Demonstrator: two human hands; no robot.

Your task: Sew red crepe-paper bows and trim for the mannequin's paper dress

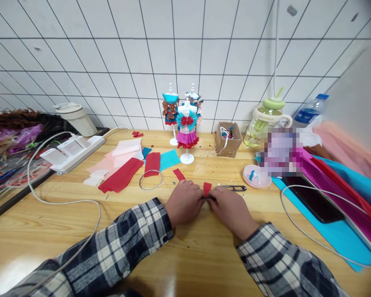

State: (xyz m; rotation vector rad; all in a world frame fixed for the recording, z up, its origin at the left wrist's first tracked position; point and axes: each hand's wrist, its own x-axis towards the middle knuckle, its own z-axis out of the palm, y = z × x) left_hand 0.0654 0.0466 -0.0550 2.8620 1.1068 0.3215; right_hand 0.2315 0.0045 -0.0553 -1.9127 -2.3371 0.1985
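My left hand (186, 202) and my right hand (231, 207) meet over the table, fingertips pinched together. Between them a small piece of red crepe paper (207, 188) sticks up, its lower end hidden by the fingers. Just left of my left hand lies a red paper strip (179, 174). Black thread snips (235, 188) rest beyond my right hand. Further back stands a small white dress form (187, 128) wearing a turquoise, pink and red paper outfit, with two more dressed forms behind it.
Red, pink and turquoise paper sheets (121, 175) lie left of centre near a wire loop (150, 180). A cardboard box (228, 139), a pink dish (257, 176) and a drink bottle (262, 122) stand right. A phone (313, 199) lies on coloured paper. A white cable (64, 203) trails from a power strip (73, 153).
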